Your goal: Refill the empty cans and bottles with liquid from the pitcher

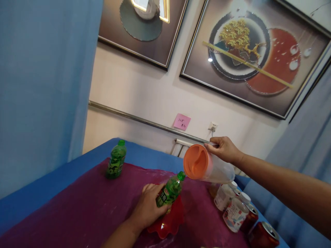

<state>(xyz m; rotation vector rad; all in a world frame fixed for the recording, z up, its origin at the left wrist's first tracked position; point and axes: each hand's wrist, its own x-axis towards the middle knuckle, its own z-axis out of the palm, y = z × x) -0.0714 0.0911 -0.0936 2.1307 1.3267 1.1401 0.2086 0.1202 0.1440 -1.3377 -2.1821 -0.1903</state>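
My left hand point(148, 208) is wrapped round a green bottle point(172, 189), which leans to the right above a red scalloped dish point(168, 224). My right hand point(223, 148) grips the handle of a clear pitcher point(218, 170) with an orange lid point(196, 162). The pitcher is tipped on its side, lid toward the left, close to the bottle's green cap. Whether liquid is leaving the pitcher cannot be made out. Another green bottle point(117, 160) stands upright at the back left of the purple cloth point(103, 206).
Along the right edge are a clear white-capped jar point(235, 213), a second such jar point(224, 196) and dark red cans point(263, 236). Behind are a metal rail point(139, 119), a pink note point(182, 122) and framed pictures. Blue curtains point(43, 79) hang at both sides.
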